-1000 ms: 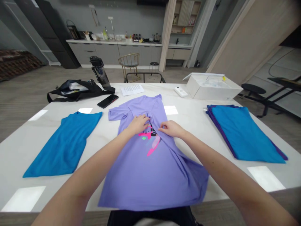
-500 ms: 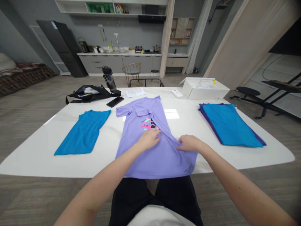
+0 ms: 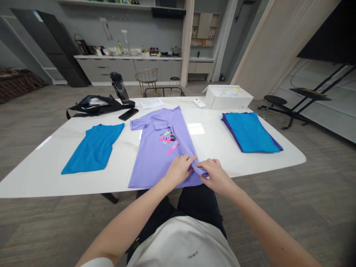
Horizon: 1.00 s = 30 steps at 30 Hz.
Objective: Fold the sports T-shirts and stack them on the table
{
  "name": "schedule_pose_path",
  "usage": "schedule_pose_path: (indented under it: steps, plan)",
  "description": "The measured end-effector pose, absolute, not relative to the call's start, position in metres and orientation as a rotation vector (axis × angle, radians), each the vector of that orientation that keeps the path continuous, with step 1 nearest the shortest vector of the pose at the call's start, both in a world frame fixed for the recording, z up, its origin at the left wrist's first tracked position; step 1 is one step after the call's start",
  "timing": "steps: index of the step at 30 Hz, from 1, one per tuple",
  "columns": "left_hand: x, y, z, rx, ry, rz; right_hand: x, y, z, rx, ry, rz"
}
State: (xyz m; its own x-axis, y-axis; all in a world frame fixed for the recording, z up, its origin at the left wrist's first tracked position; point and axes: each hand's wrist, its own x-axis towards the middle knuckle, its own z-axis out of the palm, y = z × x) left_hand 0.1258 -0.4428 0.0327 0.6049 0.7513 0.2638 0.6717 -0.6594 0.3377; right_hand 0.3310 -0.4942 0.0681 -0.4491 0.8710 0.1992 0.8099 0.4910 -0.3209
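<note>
A lavender T-shirt [image 3: 150, 159] with a pink, green and black print lies on the white table, sleeves toward the far side. Its right side is turned inward over the body, partly covering the print. My left hand [image 3: 180, 170] is closed on the turned-in cloth near the lower right, fingers bent. Just beside it, my right hand [image 3: 215, 176] pinches the bunched edge near the bottom right corner. The fingertips of both hands are partly hidden by cloth.
A folded blue garment [image 3: 93, 148] lies on the left of the table [image 3: 41, 178]. Folded blue and purple garments [image 3: 247, 131] are stacked on the right. Farther back are a black bag [image 3: 94, 105], phone [image 3: 128, 114], bottle [image 3: 119, 88], paper [image 3: 152, 103], white device [image 3: 199, 103] and white box [image 3: 229, 98].
The right side of the T-shirt has been brought further inward and its lower right corner gathered. My right hand has moved closer to my left, which shifted toward the near right. The view has tilted down.
</note>
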Motion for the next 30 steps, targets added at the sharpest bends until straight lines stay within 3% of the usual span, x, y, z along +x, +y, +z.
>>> schedule_pose_path:
  steps: [9, 13, 20, 30]
  plan:
    - [0.104, -0.481, 0.002, 2.805, 1.079, 0.919, 0.317, -0.534, -0.006, -1.758, -1.91, -0.064]
    - [0.083, -0.486, 0.012, 2.936, 0.967, 1.071, 0.322, -0.537, -0.015, -1.598, -1.817, -0.092]
    - [0.059, -0.511, 0.019, 2.977, 1.113, 0.537, 0.336, -0.547, -0.005, -1.492, -2.204, 0.146]
    - [0.058, -0.527, 0.015, 2.868, 1.113, 0.367, 0.349, -0.553, 0.001, -1.517, -2.407, 0.177]
